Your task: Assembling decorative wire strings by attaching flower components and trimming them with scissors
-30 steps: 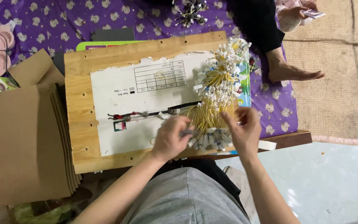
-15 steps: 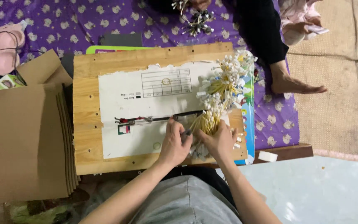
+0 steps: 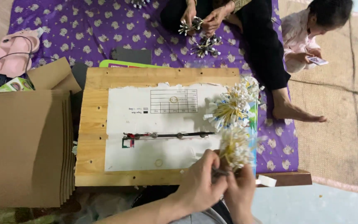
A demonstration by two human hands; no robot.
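Head view shows left hand (image 3: 199,186) and right hand (image 3: 239,195) pinched shut around a light, probably fragile stick bundle (image 3: 235,149), gripped at its base.

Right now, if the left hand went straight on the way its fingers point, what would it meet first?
Probably the small wire bundle that the left hand already touches; beyond it lies the larger bundle. Depth is unclear.

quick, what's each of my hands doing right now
Left hand: closed on the bundle of yellow-white sticks.
Right hand: closed on the same bundle.
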